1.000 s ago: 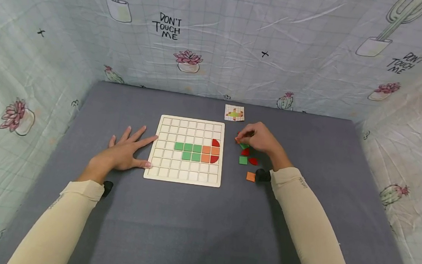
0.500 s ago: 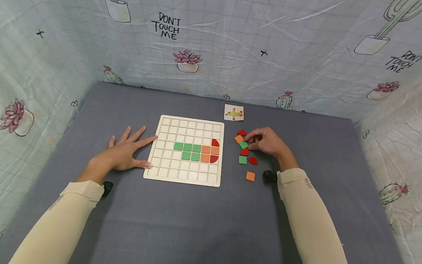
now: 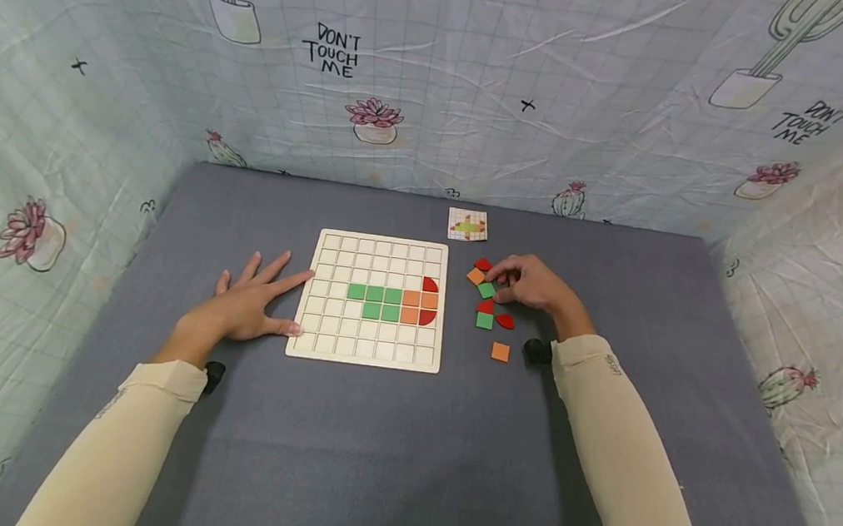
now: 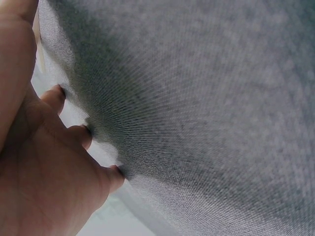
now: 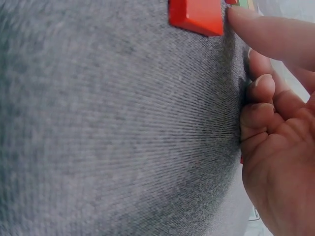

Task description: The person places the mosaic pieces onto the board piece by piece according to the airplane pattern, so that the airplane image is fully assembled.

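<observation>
A pale wooden grid board (image 3: 322, 321) lies flat, with green square tiles (image 3: 374, 293), orange squares and red quarter-round pieces set in its right half. My left hand (image 3: 245, 306) is spread beside it, thumb and index tip touching its left edge; the left wrist view shows the other fingertips on the cloth. My right hand (image 3: 533, 283) has thumb and index finger around a loose green square tile (image 3: 487, 290), other fingers curled in. Close about it lie an orange tile (image 3: 475, 276), red pieces (image 3: 505, 321) and another green tile (image 3: 484, 320).
A small pattern card (image 3: 467, 225) lies behind the board's right corner. A separate orange tile (image 3: 500, 352) sits nearer the front, beside the right wrist. Grey cloth (image 3: 344, 457) covers the table, with printed fabric walls (image 3: 437, 89) at the back and sides.
My right hand has drawn back from the orange tile at the top of the loose group to the green tile. A red piece and the lower green tile have slid slightly forward. The left hand stays put.
</observation>
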`<state>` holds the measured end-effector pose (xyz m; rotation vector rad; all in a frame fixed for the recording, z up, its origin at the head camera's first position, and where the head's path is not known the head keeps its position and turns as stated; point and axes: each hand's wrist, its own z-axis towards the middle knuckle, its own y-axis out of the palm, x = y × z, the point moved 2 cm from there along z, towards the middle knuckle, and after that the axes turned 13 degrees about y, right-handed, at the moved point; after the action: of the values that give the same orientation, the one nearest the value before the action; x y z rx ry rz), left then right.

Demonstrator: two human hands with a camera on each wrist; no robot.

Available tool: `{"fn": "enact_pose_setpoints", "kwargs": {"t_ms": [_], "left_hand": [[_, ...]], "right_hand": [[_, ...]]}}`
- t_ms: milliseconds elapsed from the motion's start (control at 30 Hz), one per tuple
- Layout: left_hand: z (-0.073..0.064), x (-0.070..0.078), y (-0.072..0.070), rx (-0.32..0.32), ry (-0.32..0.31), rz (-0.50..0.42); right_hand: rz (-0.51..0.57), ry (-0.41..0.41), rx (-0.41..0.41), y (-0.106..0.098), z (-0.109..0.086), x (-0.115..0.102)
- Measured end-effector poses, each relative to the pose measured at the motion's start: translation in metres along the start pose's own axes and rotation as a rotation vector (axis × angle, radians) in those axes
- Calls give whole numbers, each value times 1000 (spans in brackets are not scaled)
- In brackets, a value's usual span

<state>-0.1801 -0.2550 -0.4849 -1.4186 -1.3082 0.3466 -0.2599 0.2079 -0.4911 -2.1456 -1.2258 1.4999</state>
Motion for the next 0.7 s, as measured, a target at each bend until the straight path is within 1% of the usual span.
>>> {"fn": "enact_pose_setpoints", "kwargs": {"t_ms": [200, 333, 433, 600, 700], "left_hand": [[0, 0, 0, -1, 2, -6], [-1, 0, 0, 1, 3, -5], [-1, -1, 1, 4, 1, -2], [0, -4, 1, 11, 3, -2], [2, -5, 2, 7, 4, -2]], "right_hand": [[-39, 10, 1, 0, 3, 0], [-72, -13, 16, 3, 4, 2], [-99, -66, 33, 5, 4, 2], [-136, -189, 75, 8, -1, 1], [-150, -227, 100, 9, -5, 0]]}}
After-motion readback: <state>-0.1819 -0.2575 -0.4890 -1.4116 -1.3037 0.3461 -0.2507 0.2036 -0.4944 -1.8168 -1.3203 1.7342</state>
